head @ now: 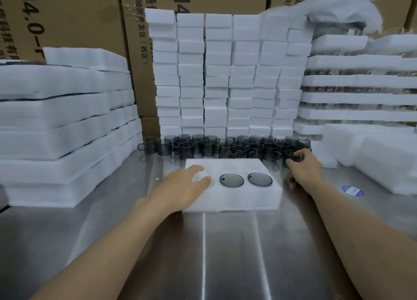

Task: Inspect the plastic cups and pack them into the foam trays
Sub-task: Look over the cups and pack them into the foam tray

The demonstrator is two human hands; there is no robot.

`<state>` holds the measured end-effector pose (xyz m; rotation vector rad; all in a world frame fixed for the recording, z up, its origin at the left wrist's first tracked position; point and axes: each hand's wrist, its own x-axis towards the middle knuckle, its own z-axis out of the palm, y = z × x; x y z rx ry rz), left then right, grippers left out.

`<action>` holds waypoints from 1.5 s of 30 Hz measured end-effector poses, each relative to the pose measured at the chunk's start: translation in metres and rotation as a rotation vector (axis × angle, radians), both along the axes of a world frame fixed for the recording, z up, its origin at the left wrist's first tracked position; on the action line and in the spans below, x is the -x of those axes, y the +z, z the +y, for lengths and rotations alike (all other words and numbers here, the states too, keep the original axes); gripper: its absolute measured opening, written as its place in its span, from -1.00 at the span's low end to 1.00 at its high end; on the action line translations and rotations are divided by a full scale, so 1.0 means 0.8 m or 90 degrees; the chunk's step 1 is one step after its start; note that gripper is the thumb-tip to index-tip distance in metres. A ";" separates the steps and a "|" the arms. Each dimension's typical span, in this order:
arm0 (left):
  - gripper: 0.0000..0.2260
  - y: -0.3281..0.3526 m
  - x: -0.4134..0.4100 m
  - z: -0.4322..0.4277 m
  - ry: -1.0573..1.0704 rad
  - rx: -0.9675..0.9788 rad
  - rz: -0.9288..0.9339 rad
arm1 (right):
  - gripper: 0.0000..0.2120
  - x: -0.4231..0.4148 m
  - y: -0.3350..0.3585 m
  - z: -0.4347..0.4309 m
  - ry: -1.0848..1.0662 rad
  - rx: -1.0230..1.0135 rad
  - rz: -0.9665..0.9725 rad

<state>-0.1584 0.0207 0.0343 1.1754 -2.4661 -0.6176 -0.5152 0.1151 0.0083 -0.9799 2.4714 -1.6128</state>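
A white foam tray [232, 198] lies on the steel table in front of me. Two dark smoky cups sit sunk in its holes, one in the middle [231, 180] and one to the right [260, 179], only their round ends showing. My left hand [187, 182] rests flat on the tray's left part, fingers spread. Behind the tray stands a row of several smoky handled cups [225, 146]. My right hand [303, 166] reaches past the tray's right corner and curls around one cup [291, 156] at the row's right end.
Stacks of white foam blocks [225, 74] form a wall behind the cups. Piles of foam sheets [58, 123] stand at the left. Packed foam trays [358, 96] are stacked at the right, with loose foam [379, 155] in front. Cardboard boxes [74, 17] stand behind everything.
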 end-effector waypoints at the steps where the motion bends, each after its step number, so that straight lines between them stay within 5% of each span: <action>1: -0.46 0.000 0.000 0.000 0.002 0.002 0.000 | -0.81 -0.003 0.000 0.003 -0.008 0.003 0.022; 13: -0.60 0.009 -0.001 0.016 0.033 0.080 0.105 | -0.83 -0.053 -0.011 0.077 0.010 0.079 -0.001; 17: -0.66 0.017 0.003 0.026 0.012 0.140 0.223 | -0.78 -0.100 0.026 0.076 0.055 0.093 0.160; 24: -0.18 0.020 0.013 0.046 -0.083 0.360 0.267 | -0.78 -0.195 0.055 0.075 0.277 0.150 0.407; 30: -0.24 0.023 0.009 0.051 -0.059 0.390 0.308 | -0.82 -0.216 0.050 0.069 0.349 0.120 0.505; 36: -0.37 0.022 0.008 0.053 -0.085 0.422 0.237 | -0.74 -0.211 0.047 0.069 0.363 0.093 0.531; 45: -0.31 0.025 0.011 0.056 -0.071 0.363 0.382 | -0.35 -0.206 0.055 0.075 0.367 0.150 0.474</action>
